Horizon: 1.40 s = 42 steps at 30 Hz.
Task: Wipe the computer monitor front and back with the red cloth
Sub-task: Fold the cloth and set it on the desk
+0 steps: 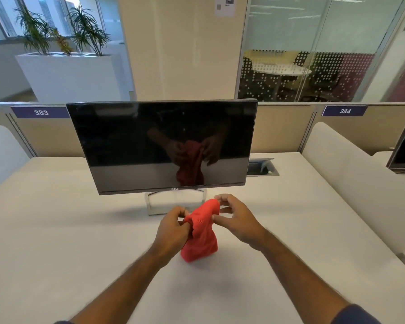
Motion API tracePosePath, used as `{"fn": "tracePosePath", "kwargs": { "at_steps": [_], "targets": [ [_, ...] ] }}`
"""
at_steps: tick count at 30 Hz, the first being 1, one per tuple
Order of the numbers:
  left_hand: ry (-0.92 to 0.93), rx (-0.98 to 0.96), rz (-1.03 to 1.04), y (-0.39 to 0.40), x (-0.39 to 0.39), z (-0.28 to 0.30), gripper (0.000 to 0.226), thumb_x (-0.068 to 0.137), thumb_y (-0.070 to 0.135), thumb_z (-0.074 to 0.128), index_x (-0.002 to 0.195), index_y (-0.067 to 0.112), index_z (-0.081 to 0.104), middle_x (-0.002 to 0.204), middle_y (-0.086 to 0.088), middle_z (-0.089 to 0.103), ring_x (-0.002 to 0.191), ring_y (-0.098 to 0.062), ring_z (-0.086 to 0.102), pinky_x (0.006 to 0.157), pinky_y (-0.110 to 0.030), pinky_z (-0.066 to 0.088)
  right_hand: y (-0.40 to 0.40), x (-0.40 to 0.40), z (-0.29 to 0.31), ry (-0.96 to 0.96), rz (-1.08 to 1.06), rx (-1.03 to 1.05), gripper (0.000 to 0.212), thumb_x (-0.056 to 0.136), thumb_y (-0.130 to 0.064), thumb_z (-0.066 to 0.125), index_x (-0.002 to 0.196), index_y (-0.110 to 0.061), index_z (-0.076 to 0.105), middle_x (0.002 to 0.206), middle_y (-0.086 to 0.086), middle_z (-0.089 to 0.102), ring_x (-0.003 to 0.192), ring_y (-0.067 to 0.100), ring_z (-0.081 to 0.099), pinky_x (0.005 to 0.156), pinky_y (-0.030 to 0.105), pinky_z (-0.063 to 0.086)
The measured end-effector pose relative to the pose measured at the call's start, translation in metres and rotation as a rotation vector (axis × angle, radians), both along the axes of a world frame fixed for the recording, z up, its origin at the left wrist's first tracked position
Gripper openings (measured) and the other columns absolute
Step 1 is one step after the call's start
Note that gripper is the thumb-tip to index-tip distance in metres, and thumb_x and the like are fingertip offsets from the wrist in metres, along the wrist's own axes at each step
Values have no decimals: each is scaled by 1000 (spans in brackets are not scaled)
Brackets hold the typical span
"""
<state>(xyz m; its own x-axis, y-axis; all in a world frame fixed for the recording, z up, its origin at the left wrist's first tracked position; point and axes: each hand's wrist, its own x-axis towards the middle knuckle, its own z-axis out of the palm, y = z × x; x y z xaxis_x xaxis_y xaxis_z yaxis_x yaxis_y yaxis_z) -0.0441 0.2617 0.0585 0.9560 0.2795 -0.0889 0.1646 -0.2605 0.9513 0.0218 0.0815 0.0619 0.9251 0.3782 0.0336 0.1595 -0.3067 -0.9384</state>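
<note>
While both forearms are reaching forward over the desk (pixel 56 230), the left hand (pixel 172 230) and the right hand (pixel 237 220) are pinching the top corners of the red cloth (pixel 200 232) hanging between them, just before the monitor (pixel 161 146), whose back is staying hidden.

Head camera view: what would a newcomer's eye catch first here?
The red cloth stands out, held up over the white desk between the left hand and right hand. Just behind it stands the dark, switched-off monitor, its screen mirroring the cloth and hands.
</note>
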Motion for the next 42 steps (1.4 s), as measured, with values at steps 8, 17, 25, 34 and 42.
{"fn": "tracePosePath", "kwargs": {
  "at_steps": [8,17,25,34,42],
  "targets": [
    [-150,-100,-161,8,-4,11,29,81,7,72,102,26,65,98,10,71,90,-7,65,77,-23,55,20,-2,11,-3,46,77,28,84,-22,76,111,-21,68,101,-6,70,91,8,64,75,13,51],
    [-61,-410,-33,-3,15,30,23,93,9,55,110,16,68,103,-14,73,99,-35,68,86,-53,57,8,-9,-1,311,305,224,61,78,-21,79,133,-16,54,126,6,65,120,23,59,103,37,46],
    [111,-541,-7,-14,31,42,27,98,21,46,110,11,69,101,-13,74,92,-27,68,84,-42,57,-10,-22,-23,440,122,306,45,68,-15,81,110,-7,69,108,16,72,98,31,68,91,42,54],
    [201,-760,-92,-51,9,-14,37,93,21,60,124,31,43,125,-17,62,103,-35,67,76,-49,57,-46,-12,-40,370,-89,343,51,83,-16,73,130,-17,54,114,5,70,101,28,68,88,48,56],
    [183,-611,-54,-111,5,-42,46,80,-9,69,119,15,66,125,-5,63,102,-28,68,78,-39,60,-101,-18,-55,91,-107,-9,75,85,-27,73,144,-38,29,142,-12,36,122,16,48,97,37,51]
  ]
}}
